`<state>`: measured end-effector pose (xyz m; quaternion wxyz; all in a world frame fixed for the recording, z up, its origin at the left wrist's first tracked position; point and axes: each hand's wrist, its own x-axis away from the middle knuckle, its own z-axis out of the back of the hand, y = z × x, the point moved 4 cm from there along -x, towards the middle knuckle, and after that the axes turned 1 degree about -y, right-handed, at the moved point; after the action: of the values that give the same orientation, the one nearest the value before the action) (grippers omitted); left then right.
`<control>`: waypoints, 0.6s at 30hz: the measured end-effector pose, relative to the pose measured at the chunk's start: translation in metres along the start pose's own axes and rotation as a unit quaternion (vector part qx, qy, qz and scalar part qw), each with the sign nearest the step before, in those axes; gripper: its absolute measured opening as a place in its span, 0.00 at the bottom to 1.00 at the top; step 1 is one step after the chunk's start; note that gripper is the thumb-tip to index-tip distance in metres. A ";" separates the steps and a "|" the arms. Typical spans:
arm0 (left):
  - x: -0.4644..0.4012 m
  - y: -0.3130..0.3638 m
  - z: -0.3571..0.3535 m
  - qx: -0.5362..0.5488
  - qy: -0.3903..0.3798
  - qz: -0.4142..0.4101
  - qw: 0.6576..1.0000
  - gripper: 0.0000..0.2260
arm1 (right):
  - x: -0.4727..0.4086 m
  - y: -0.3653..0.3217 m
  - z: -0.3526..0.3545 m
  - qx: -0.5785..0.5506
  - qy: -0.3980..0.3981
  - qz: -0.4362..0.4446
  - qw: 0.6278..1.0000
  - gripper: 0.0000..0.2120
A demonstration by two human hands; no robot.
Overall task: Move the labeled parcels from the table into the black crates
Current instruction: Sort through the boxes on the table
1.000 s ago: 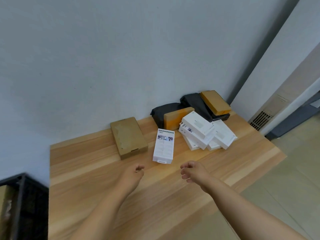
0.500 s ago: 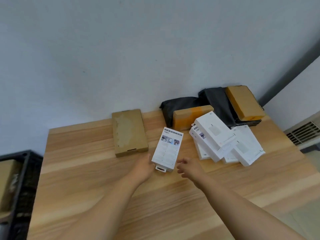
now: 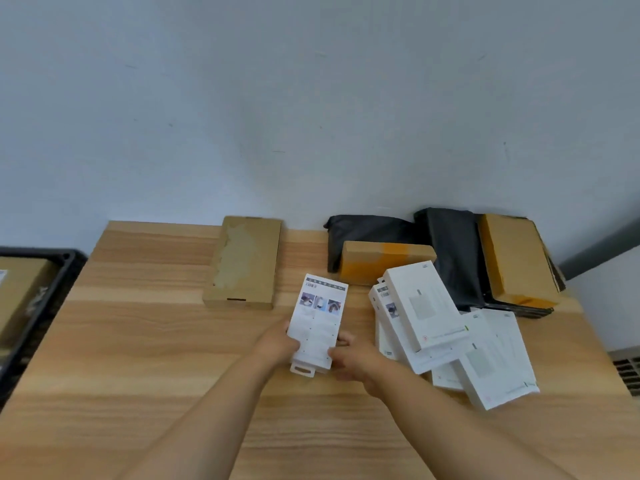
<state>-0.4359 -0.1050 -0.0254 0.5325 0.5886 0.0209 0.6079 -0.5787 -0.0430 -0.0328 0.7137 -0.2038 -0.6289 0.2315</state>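
Parcels lie scattered along the far side of the wooden tabletop (image 3: pixel 138 341), and one, a white printed box (image 3: pixel 317 325), sits mid-table between both hands. The left hand (image 3: pixel 277 342) grips its near left edge, the right hand (image 3: pixel 349 358) its near right edge, fingers curled against the sides. To the right, a heap of white boxes (image 3: pixel 446 334) overlaps; beyond it stand brown cardboard boxes (image 3: pixel 244 263) and black mailer bags (image 3: pixel 453 251) against the wall. At far left a black crate (image 3: pixel 52 271) is cut off by the frame, a brown parcel (image 3: pixel 17 292) inside. Print on the labels is too blurred to read.
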 end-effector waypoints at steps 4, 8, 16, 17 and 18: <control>0.012 0.003 -0.002 0.069 0.047 -0.012 0.996 0.22 | 0.004 -0.010 0.007 0.032 0.024 0.033 0.999 0.20; 0.029 0.016 0.009 0.119 0.078 -0.049 0.989 0.23 | 0.018 -0.034 0.010 0.021 0.060 0.094 0.993 0.17; 0.082 0.081 0.065 0.162 0.112 -0.188 0.962 0.26 | 0.083 -0.115 0.015 0.006 0.104 0.225 0.969 0.26; 0.090 0.090 0.074 0.157 0.120 -0.208 0.958 0.26 | 0.092 -0.126 0.016 -0.004 0.103 0.240 0.965 0.27; 0.098 0.099 0.082 0.154 0.127 -0.228 0.953 0.26 | 0.102 -0.137 0.017 -0.014 0.103 0.255 0.961 0.28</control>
<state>-0.4111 -0.1314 0.1323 0.5528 0.5607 0.3158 0.5293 -0.5749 -0.0945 0.1310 0.6887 -0.3903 -0.4824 0.3751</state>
